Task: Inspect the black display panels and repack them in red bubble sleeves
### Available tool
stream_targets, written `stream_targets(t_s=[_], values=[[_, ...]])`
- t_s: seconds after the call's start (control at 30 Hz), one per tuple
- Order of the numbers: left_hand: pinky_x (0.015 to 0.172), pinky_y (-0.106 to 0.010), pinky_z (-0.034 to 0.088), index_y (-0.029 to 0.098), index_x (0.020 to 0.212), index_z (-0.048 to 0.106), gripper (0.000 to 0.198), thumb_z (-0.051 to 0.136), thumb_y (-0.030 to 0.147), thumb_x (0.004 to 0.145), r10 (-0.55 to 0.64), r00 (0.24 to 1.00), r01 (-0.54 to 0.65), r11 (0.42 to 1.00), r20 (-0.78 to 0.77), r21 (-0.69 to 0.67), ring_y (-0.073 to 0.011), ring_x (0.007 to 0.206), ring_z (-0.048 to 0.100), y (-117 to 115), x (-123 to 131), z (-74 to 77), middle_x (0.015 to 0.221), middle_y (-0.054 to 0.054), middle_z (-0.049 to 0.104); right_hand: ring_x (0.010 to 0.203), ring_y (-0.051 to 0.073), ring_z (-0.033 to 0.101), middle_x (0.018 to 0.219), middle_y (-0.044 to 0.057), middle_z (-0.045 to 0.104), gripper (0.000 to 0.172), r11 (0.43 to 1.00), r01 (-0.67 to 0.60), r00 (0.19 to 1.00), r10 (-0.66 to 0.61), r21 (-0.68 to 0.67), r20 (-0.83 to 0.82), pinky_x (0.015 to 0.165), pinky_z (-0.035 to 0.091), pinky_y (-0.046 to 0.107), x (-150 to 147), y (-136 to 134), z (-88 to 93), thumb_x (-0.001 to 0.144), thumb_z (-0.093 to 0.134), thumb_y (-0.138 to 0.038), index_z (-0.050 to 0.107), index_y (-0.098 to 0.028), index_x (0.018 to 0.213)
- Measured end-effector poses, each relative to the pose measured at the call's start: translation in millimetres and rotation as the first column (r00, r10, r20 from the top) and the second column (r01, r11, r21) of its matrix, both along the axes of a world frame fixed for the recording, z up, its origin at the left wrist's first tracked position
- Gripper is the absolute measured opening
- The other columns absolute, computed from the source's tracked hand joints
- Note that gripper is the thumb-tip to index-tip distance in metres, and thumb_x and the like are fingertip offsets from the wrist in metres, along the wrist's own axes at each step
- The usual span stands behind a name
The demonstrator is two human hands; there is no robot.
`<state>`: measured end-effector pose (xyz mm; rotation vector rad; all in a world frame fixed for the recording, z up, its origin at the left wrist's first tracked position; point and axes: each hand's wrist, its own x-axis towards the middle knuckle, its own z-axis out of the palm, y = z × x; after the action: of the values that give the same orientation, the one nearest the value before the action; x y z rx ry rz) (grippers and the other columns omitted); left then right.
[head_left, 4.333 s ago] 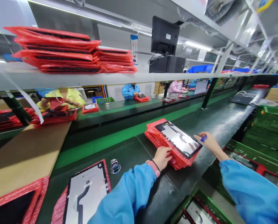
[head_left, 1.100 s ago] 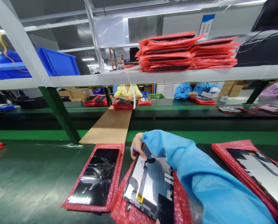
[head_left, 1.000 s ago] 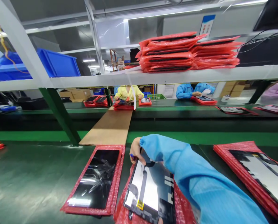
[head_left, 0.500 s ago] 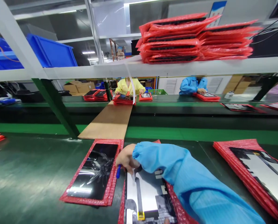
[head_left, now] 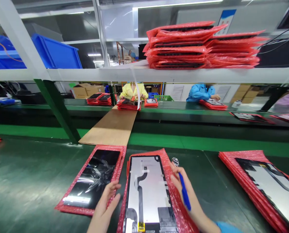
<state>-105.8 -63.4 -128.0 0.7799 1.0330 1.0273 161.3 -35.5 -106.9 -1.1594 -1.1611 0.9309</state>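
Note:
In front of me a tablet screen panel [head_left: 150,191] lies back side up on red bubble-wrap sleeves [head_left: 164,157], with a dark flex cable [head_left: 140,207] along it. My right hand [head_left: 180,184] is at the panel's right side, holding a slim blue pen-shaped tool [head_left: 184,192] that points back toward the wrist. Past its fingertips sits a small shiny metal item [head_left: 175,161]; its kind is unclear. My left hand [head_left: 107,202] has its fingers apart beside the panel's left side, near the edge of a glossy black screen [head_left: 96,176] on red bubble wrap.
More panels on red sleeves [head_left: 241,181] lie to the right. A brown board [head_left: 110,127] bridges to the far bench, where a person in yellow [head_left: 134,90] and one in blue [head_left: 199,93] work. Overhead, a shelf [head_left: 115,75] carries stacked red sleeves [head_left: 178,48] and a blue bin [head_left: 57,53].
My right hand has moved from the panel's upper left corner to its right side, uncovering the panel. My left hand has come into view at the left.

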Motion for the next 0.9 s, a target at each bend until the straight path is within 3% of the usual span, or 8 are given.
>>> stream_targets(t_s=[0.07, 0.13, 0.33, 0.43, 0.53, 0.67, 0.83, 0.9], values=[[0.119, -0.039, 0.021, 0.022, 0.124, 0.059, 0.059, 0.072, 0.052, 0.074, 0.078, 0.994, -0.073, 0.996, -0.083, 0.052, -0.0307, 0.146, 0.024, 14.8, 6.9, -14.1, 0.145, -0.009, 0.050, 0.108, 0.026, 0.064, 0.121, 0.007, 0.066, 0.031, 0.993, 0.020, 1.000, -0.019, -0.117, 0.010, 0.089, 0.050, 0.037, -4.9, -15.6, -27.7, 0.084, 0.062, -0.053, 0.049, -0.027, 0.094], [0.121, -0.042, 0.015, 0.019, 0.126, 0.058, 0.065, 0.067, 0.057, 0.074, 0.131, 0.971, -0.111, 0.988, -0.200, 0.106, -0.0314, 0.147, 0.022, 22.6, 21.1, -29.9, 0.144, -0.011, 0.051, 0.107, 0.027, 0.065, 0.123, 0.009, 0.065, 0.032, 0.987, 0.019, 0.999, -0.026, -0.157, -0.045, 0.086, 0.052, 0.037, -15.6, -23.7, -45.6, 0.086, 0.057, -0.056, 0.049, -0.028, 0.100], [0.119, -0.044, 0.021, 0.020, 0.129, 0.057, 0.057, 0.059, 0.049, 0.079, 0.117, 0.921, -0.027, 0.971, -0.371, 0.237, -0.0296, 0.142, 0.034, 27.1, 31.9, -50.8, 0.140, -0.011, 0.056, 0.134, 0.028, 0.046, 0.147, 0.011, 0.049, 0.026, 0.991, 0.113, 0.989, -0.106, -0.066, 0.102, 0.105, 0.042, 0.041, -42.7, -29.7, -61.7, 0.083, 0.059, -0.043, 0.054, -0.028, 0.104], [0.118, -0.045, 0.021, 0.016, 0.125, 0.058, 0.053, 0.059, 0.045, 0.080, 0.184, 0.852, -0.002, 0.937, -0.489, 0.350, -0.0302, 0.142, 0.034, 28.0, 20.1, -43.8, 0.146, -0.015, 0.049, 0.133, 0.027, 0.048, 0.146, 0.011, 0.051, 0.026, 0.987, 0.155, 0.972, -0.143, -0.051, 0.186, 0.106, 0.041, 0.039, -42.0, -30.5, -63.8, 0.083, 0.056, -0.042, 0.054, -0.027, 0.104], [0.117, -0.049, 0.023, 0.017, 0.123, 0.059, 0.046, 0.056, 0.040, 0.083, 0.297, 0.755, 0.076, 0.846, -0.585, 0.528, -0.0302, 0.143, 0.032, 28.5, 13.5, -27.8, 0.151, -0.016, 0.041, 0.125, 0.027, 0.055, 0.142, 0.012, 0.054, 0.027, 0.987, 0.150, 0.973, -0.136, -0.061, 0.187, 0.102, 0.045, 0.037, -38.0, -30.4, -63.6, 0.082, 0.058, -0.044, 0.055, -0.026, 0.101], [0.108, -0.052, 0.037, 0.022, 0.116, 0.067, 0.039, 0.061, 0.034, 0.079, 0.360, 0.663, 0.198, 0.761, -0.656, 0.618, -0.0317, 0.125, 0.049, 32.1, 13.3, 1.9, 0.129, -0.014, 0.058, 0.116, 0.026, 0.061, 0.139, 0.014, 0.055, 0.031, 0.986, 0.144, 0.983, -0.132, -0.085, 0.128, 0.097, 0.048, 0.037, -36.2, -29.2, -62.9, 0.078, 0.063, -0.045, 0.056, -0.025, 0.100], [0.076, -0.034, 0.054, 0.019, 0.101, 0.072, 0.038, 0.075, 0.039, 0.069, -0.011, 0.836, 0.244, 0.902, -0.548, 0.355, -0.0228, 0.083, 0.065, 45.9, 10.3, 26.1, 0.099, -0.009, 0.065, 0.134, 0.027, 0.047, 0.148, 0.013, 0.046, 0.035, 0.987, 0.100, 0.986, -0.082, -0.123, 0.146, 0.110, 0.035, 0.041, -41.1, -28.9, -56.6, 0.082, 0.059, -0.037, 0.053, -0.025, 0.115], [0.075, -0.032, 0.053, 0.018, 0.106, 0.067, 0.051, 0.079, 0.045, 0.065, -0.009, 0.868, 0.165, 0.948, -0.497, 0.272, -0.0223, 0.080, 0.065, 51.8, 5.5, 25.3, 0.094, -0.008, 0.067, 0.139, 0.027, 0.039, 0.150, 0.013, 0.044, 0.038, 0.990, 0.042, 0.983, -0.017, -0.132, 0.185, 0.113, 0.030, 0.043, -43.0, -29.8, -48.8, 0.080, 0.059, -0.030, 0.052, -0.024, 0.118]])
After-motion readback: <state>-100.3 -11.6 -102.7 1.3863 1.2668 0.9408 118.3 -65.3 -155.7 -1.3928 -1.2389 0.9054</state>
